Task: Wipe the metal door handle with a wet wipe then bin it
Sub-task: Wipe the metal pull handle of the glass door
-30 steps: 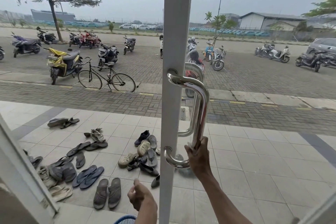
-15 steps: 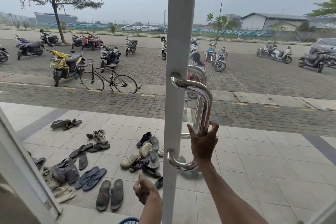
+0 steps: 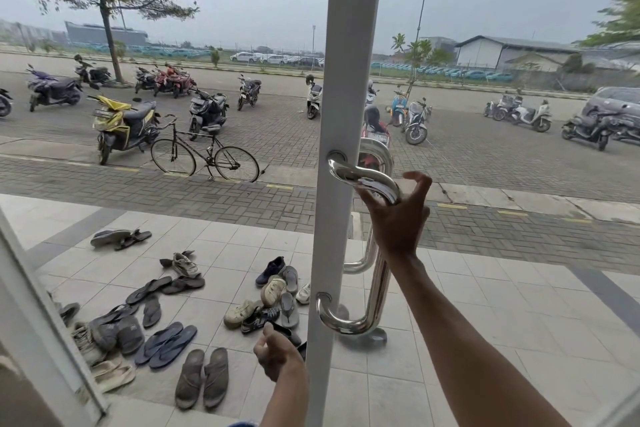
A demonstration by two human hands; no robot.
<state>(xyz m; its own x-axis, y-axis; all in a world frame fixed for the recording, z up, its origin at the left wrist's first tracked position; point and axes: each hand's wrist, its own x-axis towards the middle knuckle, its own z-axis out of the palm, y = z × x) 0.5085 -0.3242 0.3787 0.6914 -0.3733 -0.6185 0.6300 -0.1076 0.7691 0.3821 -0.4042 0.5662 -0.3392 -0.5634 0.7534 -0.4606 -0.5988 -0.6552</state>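
Right hand (image 3: 398, 222) loosely circles the door handle (image 3: 381, 291) at its top bend. Polished steel, likely rigid and slippery; wrap it fully. Left hand (image 3: 277, 354) half-curled, contents unclear.

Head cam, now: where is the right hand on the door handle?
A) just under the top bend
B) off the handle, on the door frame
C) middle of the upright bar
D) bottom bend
A: the right hand sits at the top of the door handle, with the thumb on one side of the bar and the fingers on the other, just below the upper bend. The lower bar and bottom bend are bare.
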